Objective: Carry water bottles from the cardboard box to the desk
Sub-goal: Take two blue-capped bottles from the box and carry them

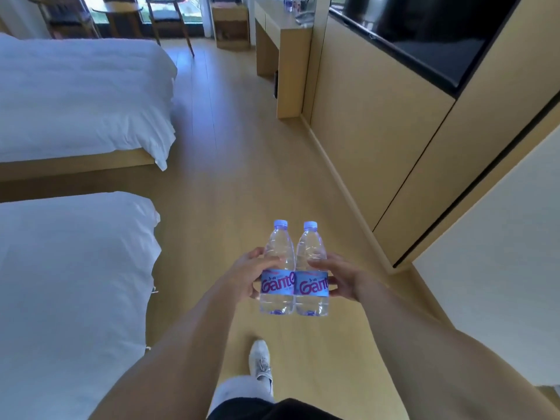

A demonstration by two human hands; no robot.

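The light wood floor (230, 183) ran the length of the room, with two white beds (75, 95) sitting on it at left. Far end, the table (283, 28) stood on it too, a few bottles (289, 3) up top.

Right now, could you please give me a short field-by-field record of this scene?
left hand: grips the left bottle
right hand: grips the right bottle
bottles: upright, side by side, touching, caps on, blue labels
desk: far ahead by the wall, more bottles on it
beds: two, white, on the left
floor: wooden, walkway ahead
cardboard box: not in view
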